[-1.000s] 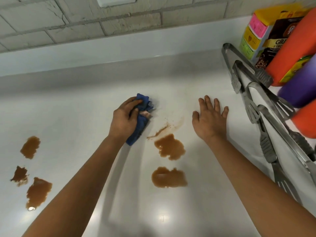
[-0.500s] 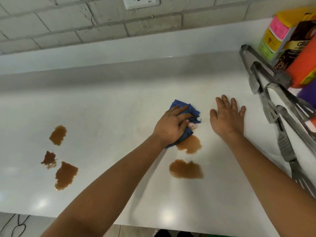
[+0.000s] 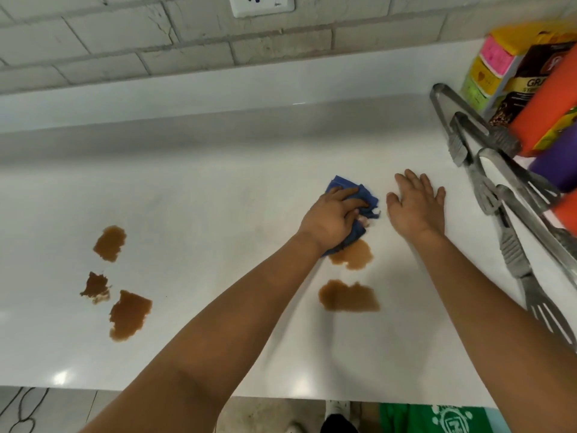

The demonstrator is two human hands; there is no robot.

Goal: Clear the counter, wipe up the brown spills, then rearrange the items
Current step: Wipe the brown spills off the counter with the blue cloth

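1. Counter [image 3: 218,189]: white, glossy, with ceiling-light glare spots near the front edge. A low white upstand runs along the back, under a grey brick-pattern tile wall [image 3: 125,42].
2. White wall socket [image 3: 261,4] at top centre, cropped by the frame.
3. Left hand [image 3: 331,218] grips a crumpled blue cloth [image 3: 352,198], fingers curled over it and pressing it to the counter at the top-left edge of the upper centre spill [image 3: 352,256] (cloth overlaps the spill's edge).
4. Right hand [image 3: 416,203] lies flat on the counter just right of the cloth, fingers straight and together, holding nothing.
5. Second brown spill [image 3: 348,295] sits below the first, apart from the cloth.
6. Three more brown spills at left, well apart from the hands: upper [image 3: 110,243], small dark one [image 3: 95,285], lower large one [image 3: 129,315].
7. Right edge: several steel tongs [image 3: 487,195] lie overlapping on the counter. Behind them a granola pouch [image 3: 527,85], stacked pink/yellow/green sponges [image 3: 490,70], and orange [image 3: 549,98] and purple [image 3: 559,157] cylinders (type unclear, blurred).
8. Below the counter edge: tiled floor, a black cable [image 3: 22,410] at left, and a green fabric item [image 3: 437,418] at right.
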